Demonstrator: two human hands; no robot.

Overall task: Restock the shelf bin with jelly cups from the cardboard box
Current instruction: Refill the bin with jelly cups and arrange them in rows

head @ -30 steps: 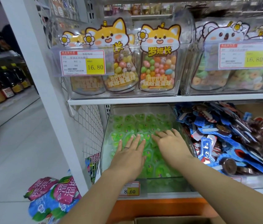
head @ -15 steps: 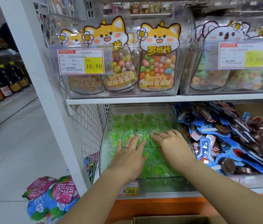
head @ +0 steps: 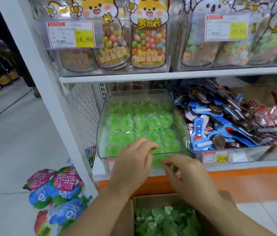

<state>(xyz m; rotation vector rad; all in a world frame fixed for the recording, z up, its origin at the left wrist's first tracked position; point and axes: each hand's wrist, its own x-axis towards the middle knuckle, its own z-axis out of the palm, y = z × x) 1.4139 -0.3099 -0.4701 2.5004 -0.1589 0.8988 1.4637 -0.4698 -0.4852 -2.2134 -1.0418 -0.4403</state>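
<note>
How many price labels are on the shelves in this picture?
4. Upper shelf: left label, right label. The third label is below the blue snack packets. The fourth label, under the shelf bin, is mostly hidden behind the left hand. More may be hidden.

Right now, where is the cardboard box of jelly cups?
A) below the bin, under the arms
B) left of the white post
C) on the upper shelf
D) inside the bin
A: the box with green cups lies at the bottom of the view, lower than the bin.

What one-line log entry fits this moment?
left hand: empty, at bin front | right hand: empty, above box | bin cups: layered | box cups: plenty
</note>
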